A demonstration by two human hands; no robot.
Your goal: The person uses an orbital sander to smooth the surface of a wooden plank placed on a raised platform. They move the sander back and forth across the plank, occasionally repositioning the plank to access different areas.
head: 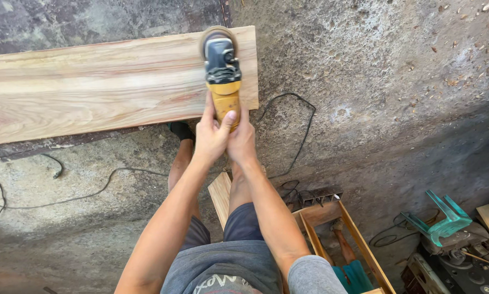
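Yellow grinder [223, 87] on the wooden plank [108, 81], left hand [212, 136] and right hand [242, 140] both clenched around its handle

Yellow-and-black sander [223, 81]; pale plank [108, 84] with reddish-brown grain streaks; mottled grey floor [397, 109]; black cable [301, 136]; teal stool [440, 218].

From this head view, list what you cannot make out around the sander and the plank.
- Sanding disc under the yellow sander: hidden by the tool's body.
- Sander's grip: covered by the left hand and right hand.
- Wooden plank: its far end is cut off by the left edge.
- Plank's support: hidden beneath it.
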